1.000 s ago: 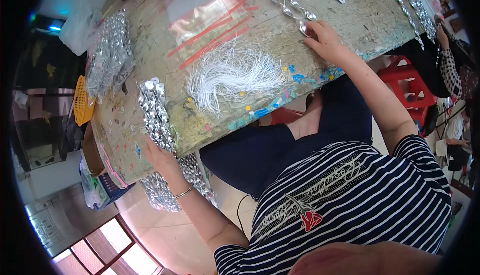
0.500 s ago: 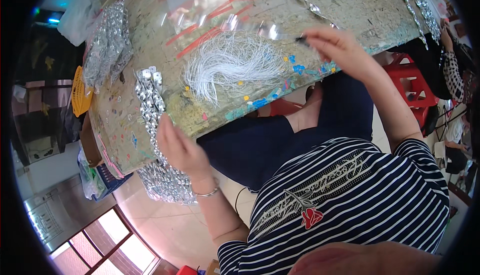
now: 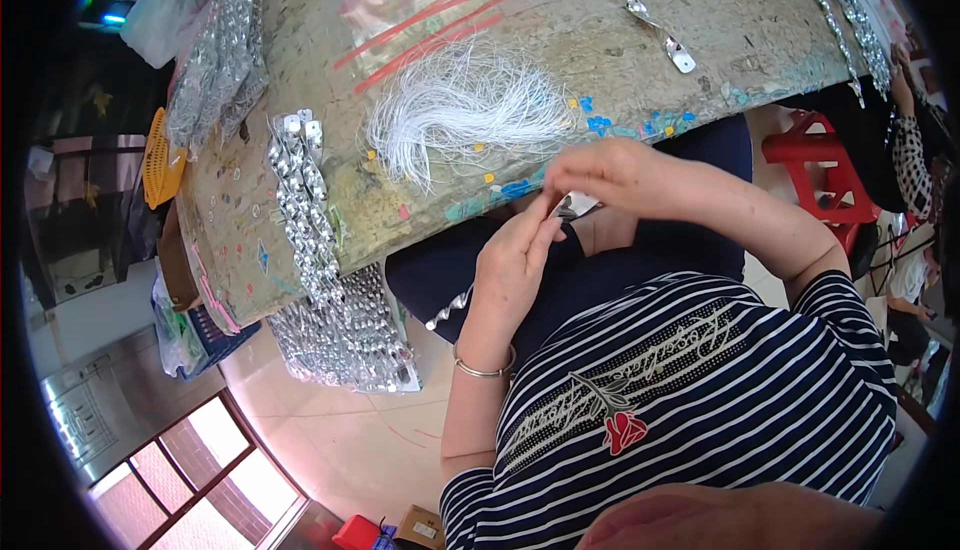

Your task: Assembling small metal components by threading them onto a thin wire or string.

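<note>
Over my lap, just off the table's near edge, both hands meet on a shiny silver twisted strip [image 3: 577, 206]. My left hand [image 3: 512, 268] is closed on it, and a length of the strip hangs out below the palm. Fingers pinched, my right hand [image 3: 608, 176] holds the strip's flat end from above. A loose bundle of fine white threads [image 3: 440, 115] lies on the table just beyond my hands. Several more silver twisted strips [image 3: 300, 200] lie side by side on the left, reaching over the table edge.
Bagged silver strips [image 3: 215, 75] lie at the far left, by a yellow basket [image 3: 160, 165]. More strips [image 3: 340, 340] hang below the edge. Clear plastic with red bands [image 3: 430, 15] and single twisted strips [image 3: 640, 12] lie farther back. A red stool [image 3: 825, 165] stands right, near another person.
My right hand has come down and left from over the table with the strip. My left hand has moved right, away from the laid-out strips, and both hands now meet over my lap.
</note>
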`<state>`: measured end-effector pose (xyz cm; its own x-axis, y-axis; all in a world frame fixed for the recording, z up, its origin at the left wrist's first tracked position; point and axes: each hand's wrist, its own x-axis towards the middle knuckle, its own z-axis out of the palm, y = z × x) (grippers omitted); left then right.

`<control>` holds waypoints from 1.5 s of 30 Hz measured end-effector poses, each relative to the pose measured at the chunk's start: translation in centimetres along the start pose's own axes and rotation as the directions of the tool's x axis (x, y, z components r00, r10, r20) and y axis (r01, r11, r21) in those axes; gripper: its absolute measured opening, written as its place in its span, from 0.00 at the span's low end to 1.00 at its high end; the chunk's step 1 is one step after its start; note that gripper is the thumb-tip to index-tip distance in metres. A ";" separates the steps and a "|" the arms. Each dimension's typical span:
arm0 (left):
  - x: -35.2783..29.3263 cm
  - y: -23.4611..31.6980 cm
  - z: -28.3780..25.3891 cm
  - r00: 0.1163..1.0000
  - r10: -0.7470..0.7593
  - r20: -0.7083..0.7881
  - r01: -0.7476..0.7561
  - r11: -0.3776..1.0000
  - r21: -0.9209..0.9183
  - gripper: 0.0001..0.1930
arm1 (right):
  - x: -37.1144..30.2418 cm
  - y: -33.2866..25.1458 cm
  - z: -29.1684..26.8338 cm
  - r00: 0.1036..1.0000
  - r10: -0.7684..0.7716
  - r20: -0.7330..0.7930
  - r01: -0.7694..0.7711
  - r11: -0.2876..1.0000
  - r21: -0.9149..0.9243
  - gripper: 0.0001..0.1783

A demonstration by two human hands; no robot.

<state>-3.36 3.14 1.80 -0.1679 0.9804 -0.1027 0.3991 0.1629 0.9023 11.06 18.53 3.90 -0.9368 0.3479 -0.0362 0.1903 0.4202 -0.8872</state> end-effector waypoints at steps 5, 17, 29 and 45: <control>-1.4 -0.6 0.0 0.978 -0.196 0.068 0.207 0.922 -0.326 0.17 | 6.0 2.6 -3.3 0.948 0.227 -0.221 -0.224 0.974 0.039 0.15; -3.6 -0.9 1.3 0.943 -0.295 0.153 0.332 0.843 -0.423 0.15 | 18.5 9.7 -6.8 0.880 0.068 -0.470 -0.289 0.863 -0.416 0.16; -4.3 -1.5 2.8 0.943 -0.308 0.128 0.333 0.835 -0.438 0.17 | 14.2 6.6 -10.9 0.842 0.160 -0.514 -0.100 0.985 0.143 0.08; -2.5 -0.1 2.3 0.926 -0.376 0.026 0.279 0.637 -0.719 0.23 | -1.2 -1.4 -1.9 0.950 0.282 -0.136 -0.198 0.877 0.438 0.07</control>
<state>-0.90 0.89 0.97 -0.2818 0.8500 -0.4451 -0.4402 0.2977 0.8471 12.44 19.07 6.06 -0.7960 0.5630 -0.2222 0.2238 -0.0674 -0.9723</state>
